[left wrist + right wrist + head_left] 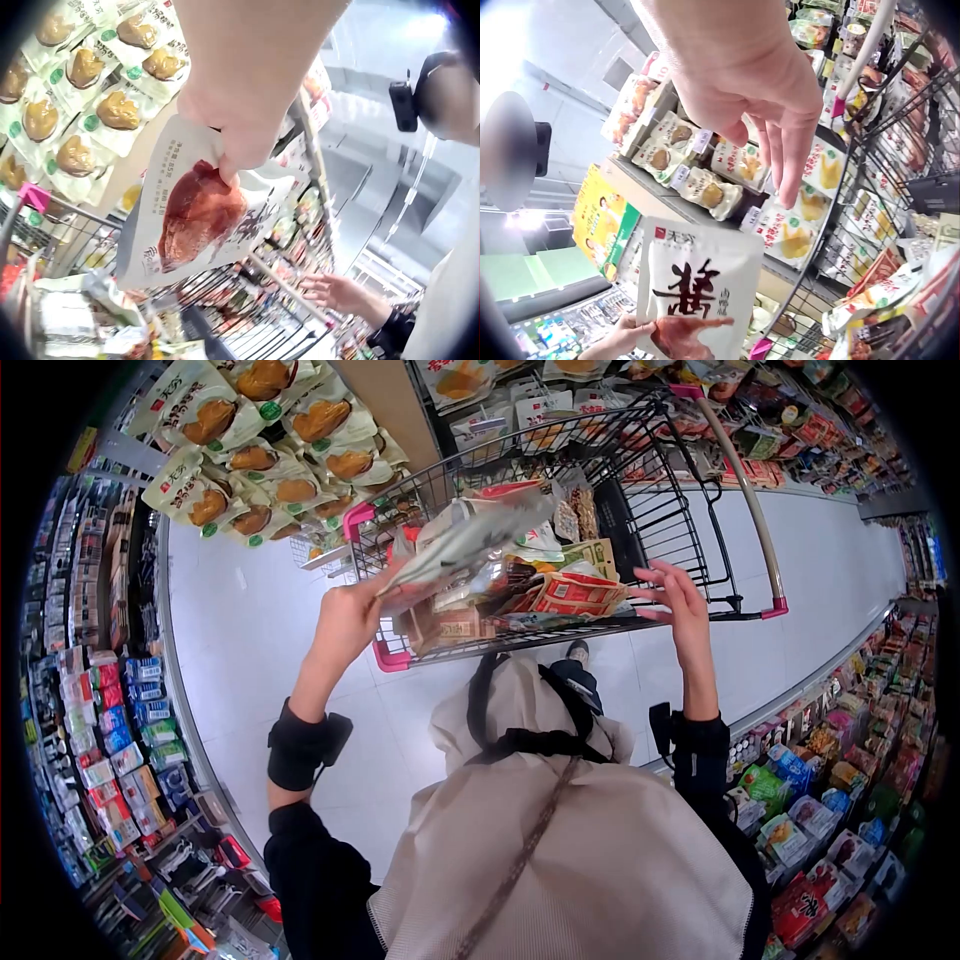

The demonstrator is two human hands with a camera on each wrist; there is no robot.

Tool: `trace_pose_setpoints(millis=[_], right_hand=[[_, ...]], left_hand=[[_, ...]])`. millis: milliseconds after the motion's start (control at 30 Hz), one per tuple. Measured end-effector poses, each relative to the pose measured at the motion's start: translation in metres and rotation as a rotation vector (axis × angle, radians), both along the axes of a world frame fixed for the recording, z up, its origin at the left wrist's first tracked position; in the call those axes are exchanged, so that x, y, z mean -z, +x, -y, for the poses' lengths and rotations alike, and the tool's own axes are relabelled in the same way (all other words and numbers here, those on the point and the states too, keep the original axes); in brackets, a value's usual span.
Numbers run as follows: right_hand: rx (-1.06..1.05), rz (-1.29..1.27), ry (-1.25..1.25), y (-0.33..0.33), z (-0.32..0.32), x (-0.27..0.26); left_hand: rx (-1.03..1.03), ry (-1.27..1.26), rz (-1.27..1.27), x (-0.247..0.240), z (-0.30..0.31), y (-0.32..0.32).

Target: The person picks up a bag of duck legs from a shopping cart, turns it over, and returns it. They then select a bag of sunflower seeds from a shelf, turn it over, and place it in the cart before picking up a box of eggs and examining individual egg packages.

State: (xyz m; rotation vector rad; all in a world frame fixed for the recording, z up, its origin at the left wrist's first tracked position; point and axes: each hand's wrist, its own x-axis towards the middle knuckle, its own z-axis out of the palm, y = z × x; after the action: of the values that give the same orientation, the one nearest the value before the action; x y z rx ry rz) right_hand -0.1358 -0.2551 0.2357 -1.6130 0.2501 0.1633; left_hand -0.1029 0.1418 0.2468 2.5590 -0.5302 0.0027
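Observation:
A white food pouch (470, 540) with a picture of brown meat is held over the shopping cart, blurred in the head view. The left hand (350, 625) pinches one edge of it; in the left wrist view the thumb of that hand (236, 127) lies on the front of the pouch (202, 210). In the right wrist view the pouch (697, 292) stands upright, its dark lettering showing. The right hand (680, 600) is held above the cart's near side, fingers extended and slightly bent, with nothing in them (757, 97).
The wire cart (670, 530) with pink corners holds several packages, among them a red pouch (575, 596). Pouches of yellow-brown meat (295, 450) hang at the upper left. Stocked shelves (830, 790) line both sides, with white floor (240, 620) between.

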Motion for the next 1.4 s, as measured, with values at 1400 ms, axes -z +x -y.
trace_pose_setpoints(millis=[1400], right_hand=[[-0.495, 0.150, -1.113, -0.028, 0.097, 0.127]], left_hand=[[0.165, 0.141, -0.306, 0.169, -0.028, -0.092]])
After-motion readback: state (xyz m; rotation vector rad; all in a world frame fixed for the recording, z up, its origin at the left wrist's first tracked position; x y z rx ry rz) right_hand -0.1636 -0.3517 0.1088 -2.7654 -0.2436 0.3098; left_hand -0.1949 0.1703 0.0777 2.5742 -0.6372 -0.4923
